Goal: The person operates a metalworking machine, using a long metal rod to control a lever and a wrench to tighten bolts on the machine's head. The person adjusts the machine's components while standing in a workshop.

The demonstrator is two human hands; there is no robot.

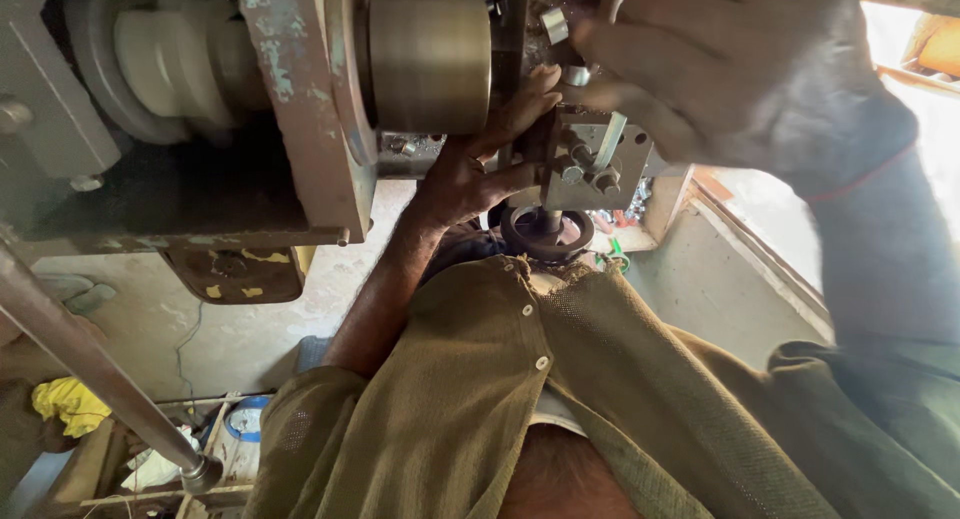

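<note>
My left hand point(478, 159) reaches up to an old lathe-like machine, with fingers and thumb clasping the edge of a grey metal tool block point(590, 159) that carries several bolts. Just left of that hand sits a dull brass-coloured cylinder point(428, 64) mounted on the machine's head. My right hand point(745, 64), large and close to the camera, is closed around a thin metal lever point(610, 139) that slants down to the block. A dark round handwheel point(547, 234) hangs under the block. My olive shirt point(520, 399) fills the lower view.
A worn grey-blue machine frame point(300, 109) with a pale pulley point(170, 59) fills the upper left. A long steel bar point(90, 364) slants across the lower left. Below lie a yellow cloth point(68, 404), wooden slats and a concrete floor point(170, 319). Bright daylight enters at the right.
</note>
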